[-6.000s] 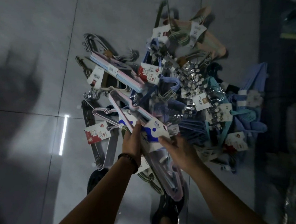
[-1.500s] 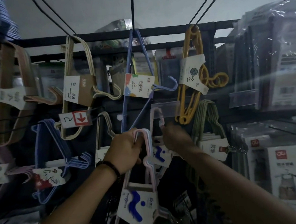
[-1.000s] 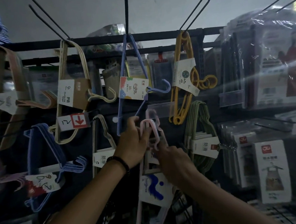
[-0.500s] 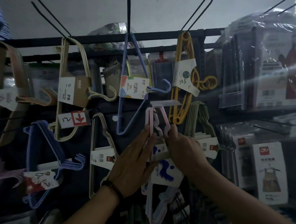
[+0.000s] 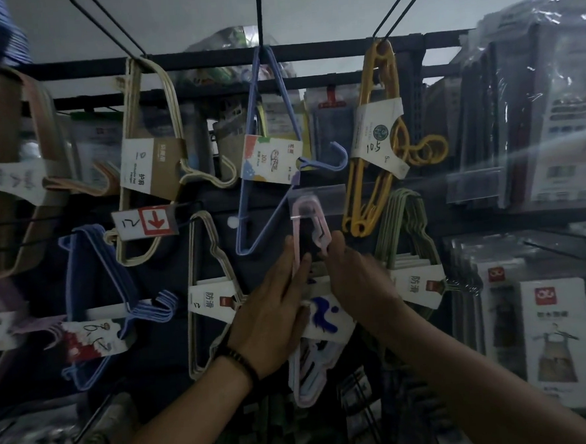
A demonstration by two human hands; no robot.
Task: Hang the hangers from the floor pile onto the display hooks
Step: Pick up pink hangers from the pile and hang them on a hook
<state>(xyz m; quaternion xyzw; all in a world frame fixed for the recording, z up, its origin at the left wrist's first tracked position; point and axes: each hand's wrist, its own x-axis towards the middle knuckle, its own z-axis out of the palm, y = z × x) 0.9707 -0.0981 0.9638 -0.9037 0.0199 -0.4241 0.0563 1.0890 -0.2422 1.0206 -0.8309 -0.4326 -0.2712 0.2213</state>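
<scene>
Room is tight at the centre of the rack: under the black rail (image 5: 308, 51), the blue hangers (image 5: 270, 159) hang just above left, the yellow hangers (image 5: 379, 134) just above right, the cream wire hangers (image 5: 214, 300) close on the left and the green hangers (image 5: 415, 284) close on the right. In that gap hangs the pink hanger bundle (image 5: 308, 382), its top loop tucked behind a clear tag holder (image 5: 317, 199). The left hand (image 5: 273, 312) lies along the bundle's left side, fingers straight, the pink shaft between two of them. The right hand (image 5: 356, 276) reaches its fingertips to the loop's lower right end; whether it pinches or only touches is unclear. The bundle is pale pink and thin, banded by a white label (image 5: 328, 319) with a blue squiggle.
</scene>
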